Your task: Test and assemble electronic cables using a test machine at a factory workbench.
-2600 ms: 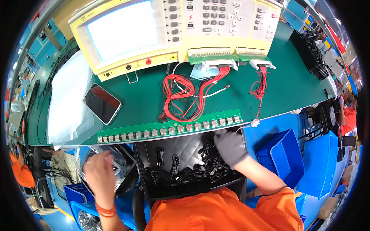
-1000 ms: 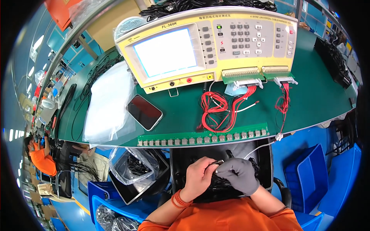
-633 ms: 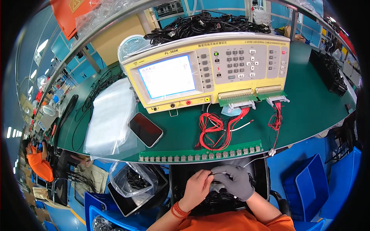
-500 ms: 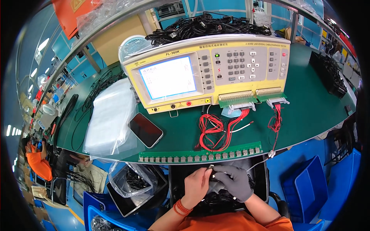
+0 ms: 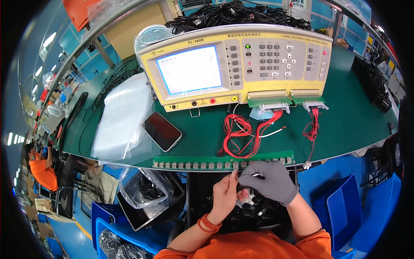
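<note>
Over a black bin point(image 5: 192, 194) of cables point(image 5: 268, 208), the gloved right hand point(image 5: 274, 183) grips a black cable point(image 5: 243, 187); the left hand's point(image 5: 225, 196) grip, beside it, I cannot tell. Leftward, a clear bag point(image 5: 128, 188) holds dark cables.

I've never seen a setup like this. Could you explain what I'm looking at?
There's no robot here: these are a person's bare left hand and gloved right hand, seen from a wide camera worn on the head. It looks down, and its fisheye lens bends straight edges. The right hand holds a black cable; whether the left grips it too is hard to tell. On the green bench are a yellow-and-grey tester, red wires, a circuit strip, a phone and clear plastic sheets.
</note>
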`<state>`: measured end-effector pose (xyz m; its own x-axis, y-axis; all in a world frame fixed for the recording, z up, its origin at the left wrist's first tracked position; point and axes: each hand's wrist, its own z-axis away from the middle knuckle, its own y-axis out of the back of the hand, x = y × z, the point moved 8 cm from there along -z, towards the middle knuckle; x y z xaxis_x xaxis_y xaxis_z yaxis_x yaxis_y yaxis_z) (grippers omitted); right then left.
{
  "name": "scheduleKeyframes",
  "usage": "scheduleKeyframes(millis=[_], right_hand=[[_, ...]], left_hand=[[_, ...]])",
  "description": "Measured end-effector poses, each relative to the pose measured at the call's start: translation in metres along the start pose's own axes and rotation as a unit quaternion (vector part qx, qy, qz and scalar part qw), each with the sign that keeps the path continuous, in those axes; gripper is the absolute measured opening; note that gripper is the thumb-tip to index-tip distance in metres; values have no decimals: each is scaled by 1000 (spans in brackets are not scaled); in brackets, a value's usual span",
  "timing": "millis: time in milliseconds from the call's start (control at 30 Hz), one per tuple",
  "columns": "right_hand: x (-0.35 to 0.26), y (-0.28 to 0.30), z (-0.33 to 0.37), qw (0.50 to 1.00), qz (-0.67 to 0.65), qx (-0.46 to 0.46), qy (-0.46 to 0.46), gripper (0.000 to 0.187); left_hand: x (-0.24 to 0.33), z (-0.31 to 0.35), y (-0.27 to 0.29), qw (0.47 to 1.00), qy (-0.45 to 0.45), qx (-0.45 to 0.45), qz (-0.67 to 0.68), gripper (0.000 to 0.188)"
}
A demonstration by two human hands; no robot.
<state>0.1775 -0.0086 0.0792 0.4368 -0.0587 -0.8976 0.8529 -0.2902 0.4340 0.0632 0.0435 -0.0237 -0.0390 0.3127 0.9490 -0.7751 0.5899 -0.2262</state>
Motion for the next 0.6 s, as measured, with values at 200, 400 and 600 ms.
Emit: scheduleKeyframes(millis=[200, 400, 600], right_hand=[[6, -7, 3, 992, 114, 14, 50, 17], [13, 2, 5, 999, -30, 21, 23, 15], [-12, -2, -18, 998, -36, -39, 37, 15]], left_hand=[[23, 5, -1, 941, -203, 80, -259, 42], [14, 2, -3, 998, 53, -1, -20, 39], [19, -3, 0, 991, 92, -33, 91, 26]])
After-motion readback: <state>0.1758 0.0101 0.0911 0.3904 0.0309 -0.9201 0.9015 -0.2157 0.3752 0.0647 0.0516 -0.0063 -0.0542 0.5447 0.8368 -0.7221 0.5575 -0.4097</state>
